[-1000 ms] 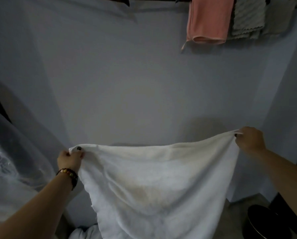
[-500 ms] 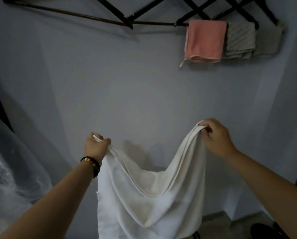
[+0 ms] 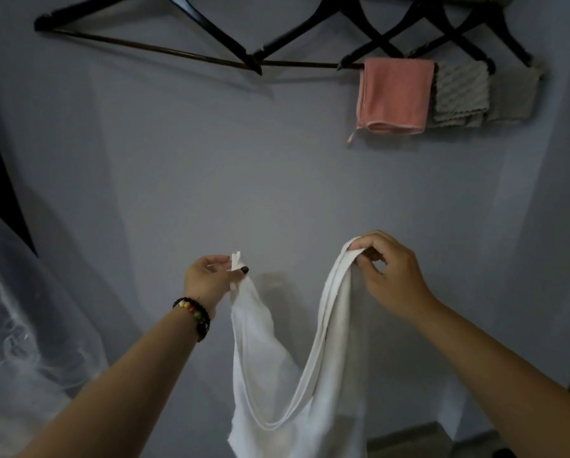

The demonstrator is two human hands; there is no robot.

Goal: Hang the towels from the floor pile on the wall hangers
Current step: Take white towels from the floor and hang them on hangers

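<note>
A white towel (image 3: pixel 277 375) hangs in front of me, folded in half with its top edge sagging in a loop between my hands. My left hand (image 3: pixel 209 279), with a beaded bracelet on the wrist, pinches one top corner. My right hand (image 3: pixel 387 272) grips the other top corner, a little higher. Dark wooden hangers (image 3: pixel 164 52) line the wall above. The left hangers are bare. On the right hang a pink towel (image 3: pixel 396 94), a grey ribbed towel (image 3: pixel 458 90) and a plain grey towel (image 3: pixel 511 97).
The plain grey-blue wall (image 3: pixel 244 176) fills the view ahead. Sheer clear plastic sheeting (image 3: pixel 22 325) hangs at the left. A strip of floor (image 3: pixel 409 441) shows at the bottom right near the wall's corner.
My hands have come together from a wide spread, folding the white towel in half, and have risen. The view has tilted up, showing more of the hangers.
</note>
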